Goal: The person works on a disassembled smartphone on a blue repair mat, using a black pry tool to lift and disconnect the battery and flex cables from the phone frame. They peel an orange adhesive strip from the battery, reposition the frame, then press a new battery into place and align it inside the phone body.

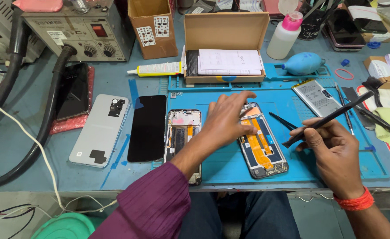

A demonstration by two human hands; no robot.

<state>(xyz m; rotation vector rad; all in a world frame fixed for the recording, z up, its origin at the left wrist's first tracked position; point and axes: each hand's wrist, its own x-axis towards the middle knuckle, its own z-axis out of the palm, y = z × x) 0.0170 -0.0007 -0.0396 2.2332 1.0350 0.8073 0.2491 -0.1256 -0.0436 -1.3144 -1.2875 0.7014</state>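
My left hand (227, 118) rests its fingers on the upper part of an opened phone body (260, 146) with orange flex cables, lying on the blue work mat (301, 166). My right hand (330, 150) holds a long black spudger (332, 116), its flat tip pointing left toward the phone's right side. A second opened phone frame (184, 132) lies left of my left forearm, partly hidden by it. Black tweezers (282, 120) lie on the mat between the two hands.
A black screen panel (147, 127), a grey back cover (99, 129), a battery (316, 97), an open cardboard box (225, 46), a glue tube (156, 69), a blue air blower (302, 63), a bottle with pink cap (285, 36) and a hot-air station (79, 31) with black hoses surround the mat.
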